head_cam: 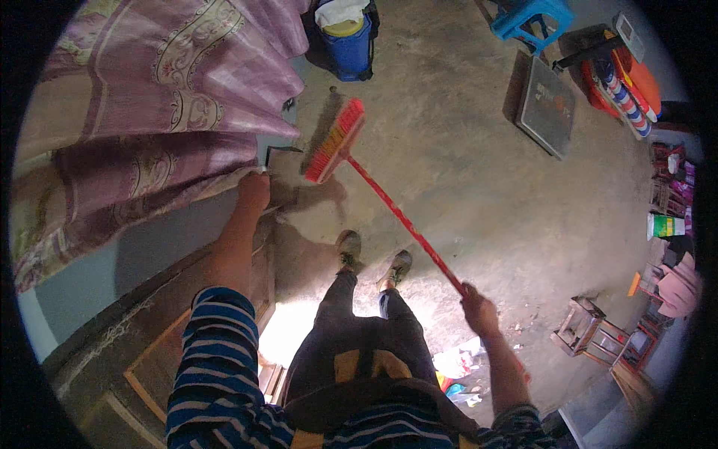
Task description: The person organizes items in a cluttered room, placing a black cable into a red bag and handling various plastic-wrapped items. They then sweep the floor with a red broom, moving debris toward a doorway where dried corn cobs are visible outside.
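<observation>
My right hand [479,310] is closed around the red handle of a push-type broom [406,224]. The broom's head, with red and yellow bristles, is tilted up at the handle's far end; whether it touches the floor I cannot tell. My left hand [254,189] grips the lower edge of a pink-purple patterned curtain [224,73] at the left. Folds of the curtain spread from that hand toward the upper left. The fingertips of the left hand are partly hidden by the hand itself.
A blue bucket [350,53] stands ahead by the curtain. Right of it are a blue plastic stool [533,22] and a platform scale [547,106]. Wooden stools [580,325] stand at the right. Litter [457,362] lies on the concrete floor [493,196] near my feet.
</observation>
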### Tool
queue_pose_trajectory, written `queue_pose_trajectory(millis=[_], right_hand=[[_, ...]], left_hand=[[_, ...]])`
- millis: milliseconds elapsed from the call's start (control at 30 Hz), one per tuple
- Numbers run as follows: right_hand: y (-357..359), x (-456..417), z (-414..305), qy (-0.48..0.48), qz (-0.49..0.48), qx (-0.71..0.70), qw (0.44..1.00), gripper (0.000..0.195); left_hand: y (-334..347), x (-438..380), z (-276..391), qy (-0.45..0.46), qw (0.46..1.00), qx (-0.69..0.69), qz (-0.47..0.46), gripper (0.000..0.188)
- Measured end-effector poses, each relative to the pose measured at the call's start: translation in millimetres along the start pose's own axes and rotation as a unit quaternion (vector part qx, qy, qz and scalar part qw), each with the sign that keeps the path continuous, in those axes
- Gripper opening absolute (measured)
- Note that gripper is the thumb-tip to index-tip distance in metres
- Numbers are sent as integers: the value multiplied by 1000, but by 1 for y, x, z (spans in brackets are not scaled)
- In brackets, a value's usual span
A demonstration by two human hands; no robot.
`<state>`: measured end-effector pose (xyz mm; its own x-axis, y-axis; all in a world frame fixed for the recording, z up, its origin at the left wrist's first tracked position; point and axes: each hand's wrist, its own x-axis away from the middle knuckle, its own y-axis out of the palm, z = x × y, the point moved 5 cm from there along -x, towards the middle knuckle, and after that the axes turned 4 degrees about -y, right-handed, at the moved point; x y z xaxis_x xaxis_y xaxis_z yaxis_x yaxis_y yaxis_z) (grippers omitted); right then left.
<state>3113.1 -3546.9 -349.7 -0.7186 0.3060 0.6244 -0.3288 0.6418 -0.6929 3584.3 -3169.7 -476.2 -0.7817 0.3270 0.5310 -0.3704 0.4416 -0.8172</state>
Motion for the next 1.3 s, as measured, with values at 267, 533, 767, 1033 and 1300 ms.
queue_pose_trajectory(millis=[267,533,767,1033,1300], right_hand=[[-124,-193,-85,-145,-1,156,977,37],[-138,-301,-179,-156,20,166,973,36],[-150,-199,-103,-191,-73,192,960,37],[-196,-196,-154,-226,-60,130,964,35],[-157,-265,-129,-230,-42,225,946,37]], left_hand=[[24,62,5,33,998,50,33,12],[30,180,15,-9,993,122,1,25],[43,234,33,-32,980,170,-97,30],[47,284,23,-74,971,200,-106,33],[63,305,14,-115,960,235,-100,39]])
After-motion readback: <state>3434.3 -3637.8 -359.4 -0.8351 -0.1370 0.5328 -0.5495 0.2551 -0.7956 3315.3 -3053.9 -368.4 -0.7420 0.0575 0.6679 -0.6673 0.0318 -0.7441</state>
